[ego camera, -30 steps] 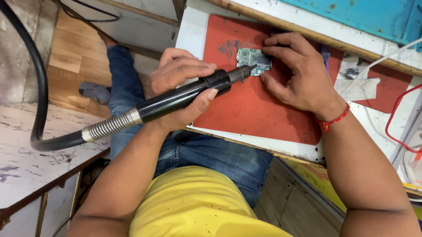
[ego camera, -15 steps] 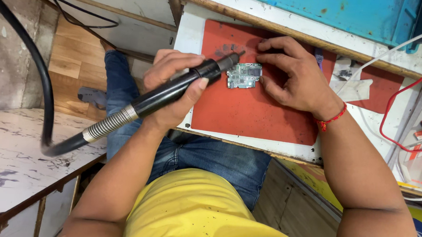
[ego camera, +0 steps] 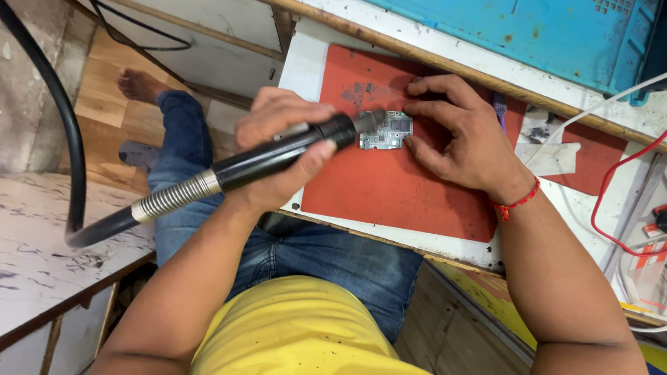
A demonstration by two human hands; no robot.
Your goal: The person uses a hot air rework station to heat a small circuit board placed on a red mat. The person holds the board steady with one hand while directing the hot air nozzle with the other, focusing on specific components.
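My left hand (ego camera: 278,150) grips a black hot-air wand (ego camera: 274,155) with a metal spring collar and a thick black hose (ego camera: 63,120) trailing off to the left. The wand's metal nozzle (ego camera: 369,122) points at a small green circuit board (ego camera: 387,131) lying on a red work mat (ego camera: 394,183). My right hand (ego camera: 458,133), with a red thread at the wrist, rests on the mat, its fingertips pressing on the board's right edge and top corner.
A white bench (ego camera: 310,49) carries the mat. A blue crate (ego camera: 509,25) stands behind it. Red and white cables (ego camera: 615,179), a plug and small tools lie at the right. A white marbled side table (ego camera: 18,255) is at my left; my jeans and bare foot show below.
The wand's nozzle lifted off the board to the left, then came back down over its left edge. The right hand stayed on the board.
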